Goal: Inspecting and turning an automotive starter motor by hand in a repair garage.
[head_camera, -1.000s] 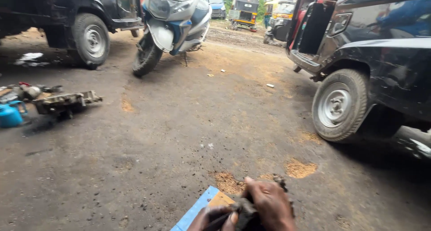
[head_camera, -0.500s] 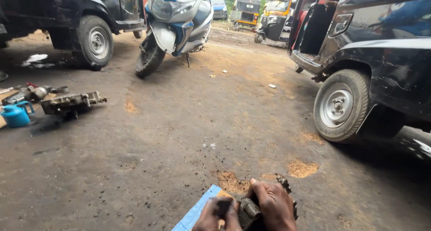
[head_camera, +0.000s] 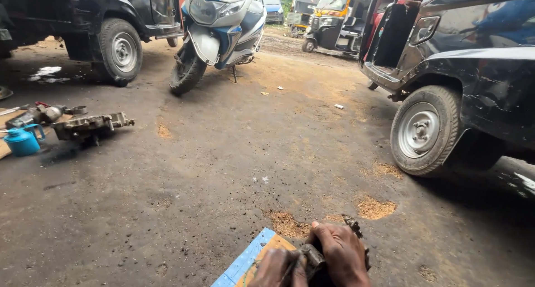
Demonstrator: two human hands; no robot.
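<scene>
Both hands grip the small greasy dark metal part (head_camera: pixel 313 259): right hand (head_camera: pixel 343 253) at its 3 o'clock, left hand (head_camera: pixel 277 267) at 9, equally close.

Both hands sit close together low in view, left hand (head_camera: pixel 277 267) curled, right hand (head_camera: pixel 341 254) fingers closed downward.

Hands (head_camera: pixel 312 262) nudged left; view panned left.
</scene>
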